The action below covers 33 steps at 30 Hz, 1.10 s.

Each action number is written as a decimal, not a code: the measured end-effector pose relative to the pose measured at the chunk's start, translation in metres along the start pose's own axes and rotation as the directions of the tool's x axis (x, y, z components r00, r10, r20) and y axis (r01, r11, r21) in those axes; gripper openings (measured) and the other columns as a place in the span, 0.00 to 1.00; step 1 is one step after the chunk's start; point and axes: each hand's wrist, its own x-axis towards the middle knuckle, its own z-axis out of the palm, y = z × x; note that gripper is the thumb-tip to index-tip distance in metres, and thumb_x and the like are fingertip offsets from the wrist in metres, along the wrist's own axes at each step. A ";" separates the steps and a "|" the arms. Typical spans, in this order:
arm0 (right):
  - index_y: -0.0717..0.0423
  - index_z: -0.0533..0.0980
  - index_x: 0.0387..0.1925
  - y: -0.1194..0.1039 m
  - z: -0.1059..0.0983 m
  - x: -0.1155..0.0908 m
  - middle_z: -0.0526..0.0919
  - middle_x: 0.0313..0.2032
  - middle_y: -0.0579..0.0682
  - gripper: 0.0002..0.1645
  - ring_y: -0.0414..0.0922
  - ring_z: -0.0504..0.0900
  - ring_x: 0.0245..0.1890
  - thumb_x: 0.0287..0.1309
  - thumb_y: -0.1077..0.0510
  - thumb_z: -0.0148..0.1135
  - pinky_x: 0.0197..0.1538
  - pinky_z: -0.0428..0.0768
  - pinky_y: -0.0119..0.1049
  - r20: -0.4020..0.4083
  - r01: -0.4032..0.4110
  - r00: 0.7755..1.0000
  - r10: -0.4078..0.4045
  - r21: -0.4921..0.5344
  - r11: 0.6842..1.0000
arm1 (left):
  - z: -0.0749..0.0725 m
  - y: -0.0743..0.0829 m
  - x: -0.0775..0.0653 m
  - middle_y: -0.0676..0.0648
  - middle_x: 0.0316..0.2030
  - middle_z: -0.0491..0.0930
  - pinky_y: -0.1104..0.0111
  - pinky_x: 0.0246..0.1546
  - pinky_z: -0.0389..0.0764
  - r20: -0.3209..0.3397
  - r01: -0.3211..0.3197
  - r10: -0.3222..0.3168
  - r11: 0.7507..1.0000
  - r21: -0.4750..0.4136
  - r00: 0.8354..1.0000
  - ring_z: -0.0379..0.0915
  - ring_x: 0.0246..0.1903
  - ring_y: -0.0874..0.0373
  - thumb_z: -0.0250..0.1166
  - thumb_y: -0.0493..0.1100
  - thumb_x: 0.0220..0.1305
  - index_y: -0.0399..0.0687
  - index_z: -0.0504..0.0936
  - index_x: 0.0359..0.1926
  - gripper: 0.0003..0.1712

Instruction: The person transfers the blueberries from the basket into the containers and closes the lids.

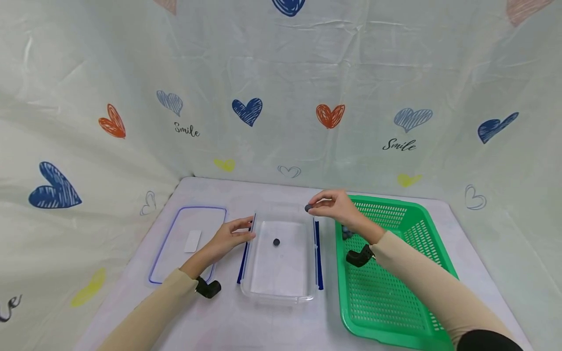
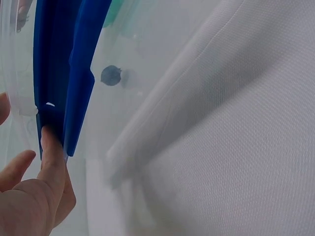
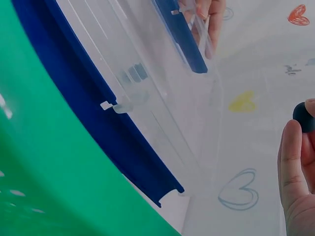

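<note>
A clear plastic box (image 1: 281, 298) with blue side flaps (image 1: 320, 263) stands in the middle of the table. One blueberry (image 1: 276, 242) lies on its floor; the left wrist view shows that same blueberry (image 2: 111, 75) through the clear wall. My left hand (image 1: 229, 238) is at the box's left side, its fairly straight fingers touching the rim and the blue flap (image 2: 64, 73). Above the box's far right corner, my right hand (image 1: 335, 207) pinches another blueberry (image 1: 308, 208) between thumb and fingertips. That held blueberry (image 3: 303, 117) also shows in the right wrist view.
A green perforated basket (image 1: 351, 312) stands right of the box, under my right forearm. Several blueberries (image 1: 347, 233) lie at its left side. To the left, a clear lid with a blue rim (image 1: 160, 253) lies flat, with a white rectangle (image 1: 192, 241) on it. A printed curtain (image 1: 290, 73) hangs behind.
</note>
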 end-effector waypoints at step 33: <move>0.67 0.82 0.41 0.010 0.017 0.005 0.85 0.41 0.61 0.11 0.46 0.86 0.38 0.56 0.66 0.71 0.48 0.83 0.49 0.059 -0.043 0.997 0.048 -0.077 0.996 | -0.001 0.000 0.000 0.32 0.66 0.67 0.51 0.62 0.72 0.014 -0.006 0.006 1.000 -0.006 1.000 0.70 0.61 0.38 0.68 0.46 0.67 0.41 0.64 0.73 0.39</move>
